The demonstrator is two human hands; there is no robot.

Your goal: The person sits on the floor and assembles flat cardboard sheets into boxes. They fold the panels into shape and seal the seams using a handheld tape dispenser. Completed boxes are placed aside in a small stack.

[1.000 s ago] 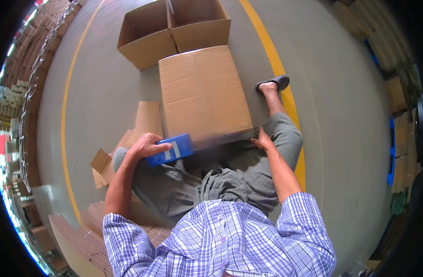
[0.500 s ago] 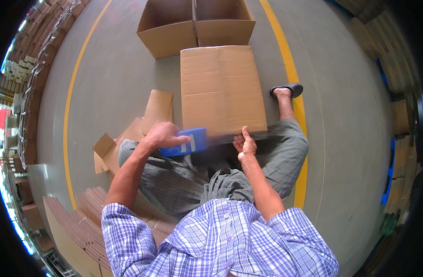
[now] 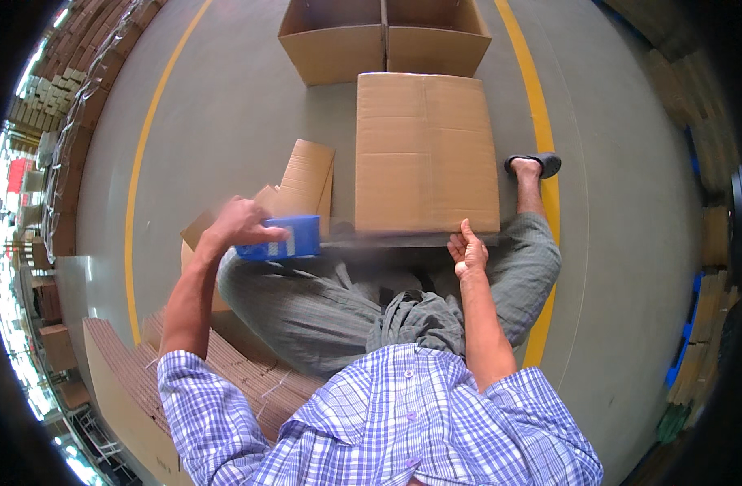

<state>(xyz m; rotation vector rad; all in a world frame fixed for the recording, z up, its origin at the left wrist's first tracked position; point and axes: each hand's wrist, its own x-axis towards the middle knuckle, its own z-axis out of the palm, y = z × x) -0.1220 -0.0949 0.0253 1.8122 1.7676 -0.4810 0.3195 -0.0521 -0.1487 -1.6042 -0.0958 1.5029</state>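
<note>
A closed cardboard box [image 3: 427, 154] stands in front of me, its broad face with a centre seam toward me. My left hand [image 3: 245, 223] is closed round a blue block-shaped tape dispenser [image 3: 302, 235], held left of the box above my left knee. A thin, blurred strip of tape [image 3: 387, 240] runs from it along the box's near edge. My right hand [image 3: 469, 249] grips that edge near its right corner, thumb up against the cardboard and fingers curled below. What lies under those fingers is hidden.
Beyond the box stands an open, divided carton [image 3: 338, 57]. Loose cardboard pieces [image 3: 306, 182] lie at my left knee, and a stack of flattened cartons [image 3: 257, 385] is beside my left hip. Yellow floor lines [image 3: 541, 121] run on both sides. Cardboard piles line both outer edges.
My left hand has drawn the blue tape dispenser leftward, away from the box, and the strip is longer. The right hand keeps its place on the box's edge. The whole view has shifted slightly.
</note>
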